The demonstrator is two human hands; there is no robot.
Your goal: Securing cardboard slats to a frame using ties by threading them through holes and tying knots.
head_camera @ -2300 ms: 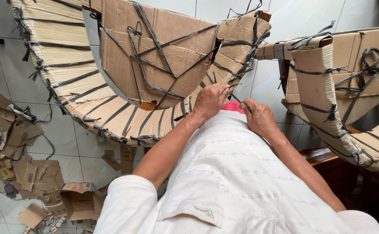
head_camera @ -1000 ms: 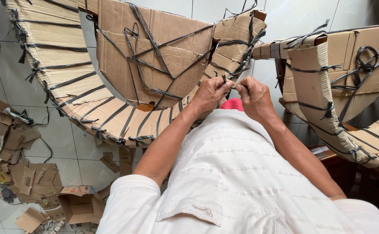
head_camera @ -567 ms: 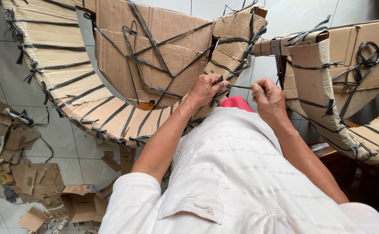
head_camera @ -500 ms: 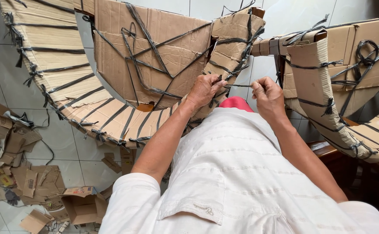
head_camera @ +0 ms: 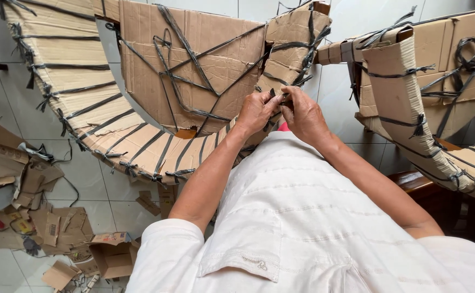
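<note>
A curved cardboard-wrapped piece (head_camera: 112,130) bound with black straps arcs in front of me. A flat cardboard panel (head_camera: 194,59) fills its inner bend. My left hand (head_camera: 255,111) and my right hand (head_camera: 304,115) meet at its right end, thumbs and fingers pinched together on a black strap (head_camera: 279,99). The strap's ends are small and partly hidden between my fingers. Both forearms reach forward over my white shirt (head_camera: 297,217).
A second cardboard-wrapped curved piece (head_camera: 411,108) with black straps stands to the right, over dark wooden furniture (head_camera: 416,184). Cardboard scraps and a small open box (head_camera: 110,258) litter the tiled floor (head_camera: 91,187) at the lower left, with loose strap pieces among them.
My hands had pulled apart, the right one drawing the strap to the right. Now they have come back together and pinch the strap at the piece's right end.
</note>
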